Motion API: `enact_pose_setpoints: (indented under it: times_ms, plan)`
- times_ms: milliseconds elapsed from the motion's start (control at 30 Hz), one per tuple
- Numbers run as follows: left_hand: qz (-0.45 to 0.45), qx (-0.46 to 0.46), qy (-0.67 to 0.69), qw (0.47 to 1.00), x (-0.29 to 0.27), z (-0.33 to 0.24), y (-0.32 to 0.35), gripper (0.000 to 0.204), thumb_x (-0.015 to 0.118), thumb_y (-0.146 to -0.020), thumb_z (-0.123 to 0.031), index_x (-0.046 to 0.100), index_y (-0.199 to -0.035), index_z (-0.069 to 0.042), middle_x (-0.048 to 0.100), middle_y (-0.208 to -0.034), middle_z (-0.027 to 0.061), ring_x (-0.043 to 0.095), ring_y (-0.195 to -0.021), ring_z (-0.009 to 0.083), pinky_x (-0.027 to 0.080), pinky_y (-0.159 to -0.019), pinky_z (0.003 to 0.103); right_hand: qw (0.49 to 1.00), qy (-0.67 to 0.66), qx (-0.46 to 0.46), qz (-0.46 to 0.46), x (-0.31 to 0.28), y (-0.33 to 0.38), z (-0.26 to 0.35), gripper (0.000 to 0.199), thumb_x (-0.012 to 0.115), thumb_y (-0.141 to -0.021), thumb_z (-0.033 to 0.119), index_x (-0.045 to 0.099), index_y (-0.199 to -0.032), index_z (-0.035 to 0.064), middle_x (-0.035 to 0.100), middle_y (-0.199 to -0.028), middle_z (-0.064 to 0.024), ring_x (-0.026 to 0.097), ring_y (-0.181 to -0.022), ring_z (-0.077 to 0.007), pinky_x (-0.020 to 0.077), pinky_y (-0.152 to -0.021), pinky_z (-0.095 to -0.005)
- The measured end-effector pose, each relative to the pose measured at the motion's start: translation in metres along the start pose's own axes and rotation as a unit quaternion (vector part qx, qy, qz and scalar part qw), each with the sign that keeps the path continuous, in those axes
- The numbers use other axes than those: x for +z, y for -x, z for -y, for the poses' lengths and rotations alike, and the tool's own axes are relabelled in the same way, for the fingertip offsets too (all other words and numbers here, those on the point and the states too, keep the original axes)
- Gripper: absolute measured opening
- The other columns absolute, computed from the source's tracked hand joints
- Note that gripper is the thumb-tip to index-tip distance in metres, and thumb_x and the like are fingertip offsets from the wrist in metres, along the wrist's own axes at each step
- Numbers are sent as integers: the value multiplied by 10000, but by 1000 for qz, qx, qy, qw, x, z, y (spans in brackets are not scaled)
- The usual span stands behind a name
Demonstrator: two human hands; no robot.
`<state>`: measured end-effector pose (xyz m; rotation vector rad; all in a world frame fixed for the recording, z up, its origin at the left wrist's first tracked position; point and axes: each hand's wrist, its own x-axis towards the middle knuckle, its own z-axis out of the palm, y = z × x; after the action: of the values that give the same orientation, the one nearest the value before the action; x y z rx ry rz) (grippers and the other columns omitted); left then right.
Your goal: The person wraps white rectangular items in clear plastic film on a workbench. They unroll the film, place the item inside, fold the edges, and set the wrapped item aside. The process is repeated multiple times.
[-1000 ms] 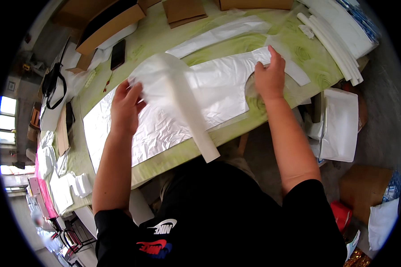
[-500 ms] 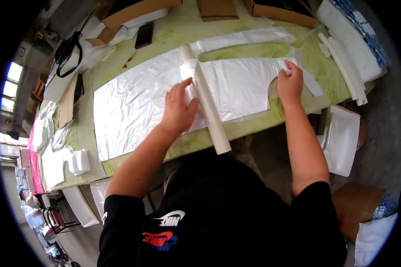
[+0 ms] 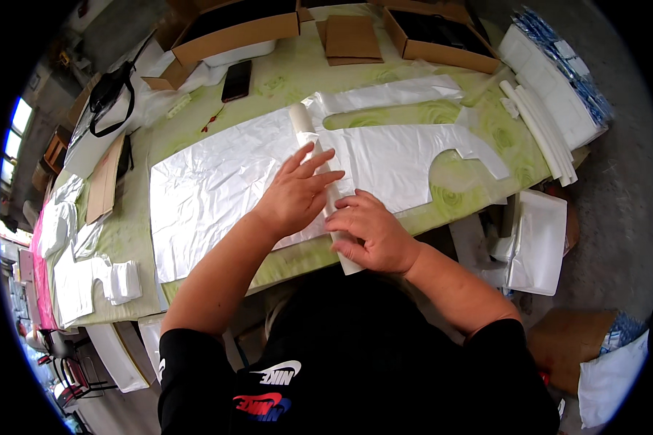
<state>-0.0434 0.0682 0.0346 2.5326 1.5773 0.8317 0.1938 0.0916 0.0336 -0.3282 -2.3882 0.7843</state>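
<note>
A thin white plastic sheet (image 3: pixel 218 192), cut like a garment with a long sleeve strip and a curved notch, lies flat but wrinkled on the table. Across its middle, slanting toward me, runs a white tube (image 3: pixel 300 119) whose near end overhangs the table edge. My left hand (image 3: pixel 297 187) rests over the tube's middle, fingers spread. Closer to the near end, my right hand (image 3: pixel 374 232) curves its fingers and thumb over the tube. Both hands partly hide it.
The table (image 3: pixel 196 130) has a green-patterned cover. Farther back are a phone (image 3: pixel 237 80), cardboard boxes (image 3: pixel 442 45) and a black strapped bag (image 3: pixel 112 90). More white tubes (image 3: pixel 537 130) lie at the right beside a white stack. Folded white plastic pieces (image 3: pixel 76 279) sit at the left.
My right hand has left the sheet's right end and come across to the tube's near part. The left hand has opened out over the tube. The view has shifted slightly.
</note>
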Motion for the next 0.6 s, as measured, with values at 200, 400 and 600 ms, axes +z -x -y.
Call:
enact_pose_setpoints:
  times_ms: [200, 400, 600]
  plan:
    - [-50, -77, 67, 993, 8, 7, 21, 275, 757, -864, -151, 715, -1128, -85, 614, -1395, 159, 445, -1423, 463, 415, -1152, 510, 982, 132, 52, -124, 3, -11, -25, 290, 716, -826, 89, 703, -1115, 65, 678, -1140, -111, 601, -1089, -338, 477, -963, -443]
    - [-69, -110, 49, 990, 3, 0, 55, 413, 773, -834, -233, 712, -1230, -131, 548, -1486, 165, 418, -1447, 494, 413, -1165, 531, 977, 215, 2, -14, 42, -63, -73, 422, 686, -868, 182, 675, -1279, 87, 597, -1394, -110, 516, -1297, -338, 422, -1072, -467]
    - [-59, -110, 69, 990, -1, 1, 57, 403, 763, -825, -227, 721, -1215, -138, 538, -1498, 166, 400, -1462, 498, 425, -1161, 532, 936, 309, 151, 79, 51, -142, -125, 691, 626, -943, 430, 464, -1540, 122, 447, -1585, -108, 369, -1473, -289, 330, -1178, -495]
